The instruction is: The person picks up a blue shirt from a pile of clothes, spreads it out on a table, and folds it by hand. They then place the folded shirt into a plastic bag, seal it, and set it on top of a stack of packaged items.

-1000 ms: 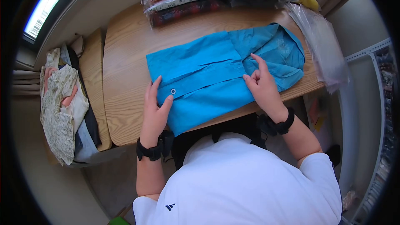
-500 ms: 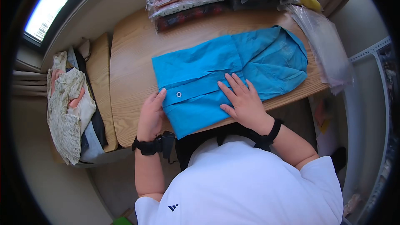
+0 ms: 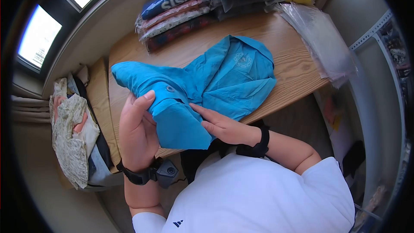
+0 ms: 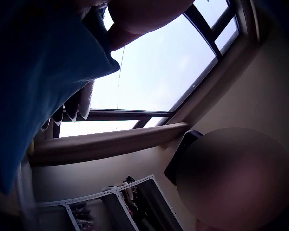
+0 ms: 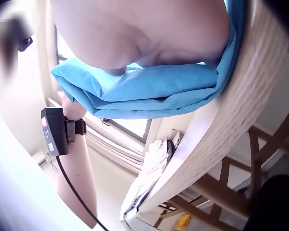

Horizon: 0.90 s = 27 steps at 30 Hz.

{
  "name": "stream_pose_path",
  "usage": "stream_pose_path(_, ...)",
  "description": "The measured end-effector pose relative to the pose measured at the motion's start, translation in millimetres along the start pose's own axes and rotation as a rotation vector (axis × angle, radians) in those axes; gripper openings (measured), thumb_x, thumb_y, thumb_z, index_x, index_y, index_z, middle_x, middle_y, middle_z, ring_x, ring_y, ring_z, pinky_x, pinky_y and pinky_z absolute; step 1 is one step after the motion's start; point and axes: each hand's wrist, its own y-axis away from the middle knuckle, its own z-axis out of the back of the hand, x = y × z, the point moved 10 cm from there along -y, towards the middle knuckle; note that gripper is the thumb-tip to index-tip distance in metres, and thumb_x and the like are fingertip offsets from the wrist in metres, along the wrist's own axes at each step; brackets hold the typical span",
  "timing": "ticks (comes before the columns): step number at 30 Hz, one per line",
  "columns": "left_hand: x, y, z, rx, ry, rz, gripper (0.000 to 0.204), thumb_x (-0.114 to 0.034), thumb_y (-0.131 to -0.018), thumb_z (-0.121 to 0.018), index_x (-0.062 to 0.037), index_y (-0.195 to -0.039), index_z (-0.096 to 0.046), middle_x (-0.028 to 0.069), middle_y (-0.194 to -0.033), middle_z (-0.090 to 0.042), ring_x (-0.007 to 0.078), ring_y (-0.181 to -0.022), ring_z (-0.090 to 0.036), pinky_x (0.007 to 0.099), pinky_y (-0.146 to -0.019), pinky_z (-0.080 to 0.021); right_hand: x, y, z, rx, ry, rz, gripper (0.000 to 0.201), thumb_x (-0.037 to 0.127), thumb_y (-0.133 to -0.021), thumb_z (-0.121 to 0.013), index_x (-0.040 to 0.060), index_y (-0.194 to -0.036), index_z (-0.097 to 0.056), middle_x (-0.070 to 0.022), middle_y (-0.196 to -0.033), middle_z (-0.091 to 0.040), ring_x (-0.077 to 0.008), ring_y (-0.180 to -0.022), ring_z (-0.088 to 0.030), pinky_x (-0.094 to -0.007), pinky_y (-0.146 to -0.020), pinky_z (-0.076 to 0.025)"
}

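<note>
A blue garment [image 3: 235, 82] lies partly on the wooden table, its left end lifted and bent over. The left hand [image 3: 139, 133] grips that raised end, thumb on top beside a round button and the other fingers beneath the cloth. The right hand [image 3: 226, 127] rests on the near middle of the garment with fingers extended. In the left wrist view the blue cloth [image 4: 43, 82] hangs at the left, with part of a hand above. The right wrist view shows folded layers of the cloth [image 5: 154, 89] under the right hand [image 5: 144, 33].
Bagged folded clothes [image 3: 177, 15] are stacked at the back of the wooden table [image 3: 293, 67]. Clear plastic bags [image 3: 321, 39] overhang its right side. A pile of loose clothes [image 3: 71, 133] sits at the left, and a metal shelf [image 3: 384, 60] stands at the right.
The left hand has taken hold of the garment's left end and lifted it, bending the cloth. The right hand has moved left along the near side. The head view has shifted.
</note>
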Motion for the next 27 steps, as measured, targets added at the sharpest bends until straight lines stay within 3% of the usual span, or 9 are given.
stream_pose_path(1, -1, -8, -7, 0.041, -0.010, -0.020, 0.013, -0.016, -0.091, -0.053, -0.0047, -0.098, -0.054, 0.0074, -0.092, -0.062, 0.0141, -0.086, -0.061, 0.0281, -0.079, -0.048, 0, 2, 2, -0.003, 0.001, 0.005, 0.057, 0.036, -0.098, -0.039, 0.0052, -0.144, -0.025, -0.0150, -0.147, -0.030, -0.0277, -0.136, -0.029, -0.0395, -0.111, -0.019)
stream_pose_path(4, 18, -48, -49, 0.136, -0.002, 0.042, 0.011, -0.015, -0.090, -0.054, -0.0047, -0.094, -0.054, 0.0068, -0.088, -0.062, 0.0151, -0.084, -0.061, 0.0267, -0.080, -0.048, -18, 8, 9, -0.032, -0.397, -0.138, 0.054, 0.037, -0.099, -0.039, 0.0046, -0.141, -0.030, -0.0105, -0.140, -0.041, -0.0232, -0.126, -0.041, -0.0332, -0.107, -0.029)
stream_pose_path(6, 51, -81, -92, 0.261, 0.182, 0.187, 0.014, -0.015, -0.090, -0.055, -0.0037, -0.097, -0.053, 0.0096, -0.097, -0.061, 0.0165, -0.091, -0.060, 0.0263, -0.080, -0.048, -51, 15, 26, -0.228, -0.915, -0.111, 0.047, 0.038, -0.098, -0.041, 0.0082, -0.134, -0.041, -0.0040, -0.129, -0.049, -0.0177, -0.115, -0.050, -0.0331, -0.099, -0.039)
stream_pose_path(10, 69, -111, -100, 0.131, 0.025, 0.130, 0.027, -0.019, -0.090, -0.056, -0.0009, -0.110, -0.052, 0.0133, -0.112, -0.056, 0.0187, -0.104, -0.056, 0.0291, -0.087, -0.045, -86, 21, 33, -0.273, -1.501, -0.171, 0.038, 0.039, -0.096, -0.043, 0.0126, -0.122, -0.050, -0.0043, -0.121, -0.057, -0.0179, -0.108, -0.055, -0.0354, -0.092, -0.046)
stream_pose_path(13, 67, -94, -83, 0.279, -0.530, 0.000, 0.050, -0.022, -0.089, -0.059, -0.0039, -0.133, -0.043, 0.0134, -0.128, -0.049, 0.0222, -0.119, -0.046, 0.0346, -0.101, -0.035, -77, 22, 36, -0.234, -1.527, -0.148, 0.039, 0.041, -0.095, -0.044, 0.0136, -0.123, -0.050, -0.0040, -0.121, -0.057, -0.0185, -0.108, -0.055, -0.0356, -0.093, -0.045)
stream_pose_path(14, 69, -87, -75, 0.278, -0.535, 0.009, 0.050, -0.022, -0.089, -0.059, -0.0039, -0.133, -0.043, 0.0134, -0.128, -0.049, 0.0222, -0.119, -0.046, 0.0346, -0.101, -0.035, -76, 22, 35, -0.212, -1.513, -0.157, 0.040, 0.041, -0.095, -0.045, 0.0141, -0.124, -0.049, -0.0031, -0.122, -0.056, -0.0182, -0.108, -0.055, -0.0356, -0.093, -0.045)
stream_pose_path(17, 83, -56, -81, 0.518, -1.215, -0.217, 0.047, -0.021, -0.089, -0.058, -0.0102, -0.134, -0.046, 0.0156, -0.142, -0.039, 0.0344, -0.134, -0.032, 0.0423, -0.109, -0.026, -73, 23, 35, -0.229, -1.552, -0.215, 0.040, 0.040, -0.096, -0.045, 0.0151, -0.127, -0.048, -0.0017, -0.126, -0.054, -0.0170, -0.110, -0.054, -0.0352, -0.093, -0.045)
stream_pose_path(22, 114, -46, -64, 0.586, -1.430, -0.247, 0.048, -0.027, -0.094, -0.051, -0.0119, -0.138, -0.041, 0.0184, -0.147, -0.029, 0.0380, -0.139, -0.018, 0.0460, -0.111, -0.020, -68, 29, 38, -0.290, -1.437, -0.308, 0.038, 0.036, -0.098, -0.044, 0.0155, -0.130, -0.046, -0.0018, -0.126, -0.053, -0.0155, -0.111, -0.054, -0.0341, -0.094, -0.045)
stream_pose_path(27, 126, -49, -62, 0.634, -1.483, -0.181, 0.050, -0.040, -0.099, -0.034, -0.0155, -0.143, -0.035, 0.0179, -0.151, -0.022, 0.0390, -0.141, -0.009, 0.0555, -0.110, -0.009, -60, 51, 46, -0.090, -1.002, -0.422, 0.039, 0.030, -0.098, -0.047, 0.0129, -0.132, -0.043, -0.0038, -0.128, -0.052, -0.0140, -0.109, -0.055, -0.0356, -0.090, -0.047)
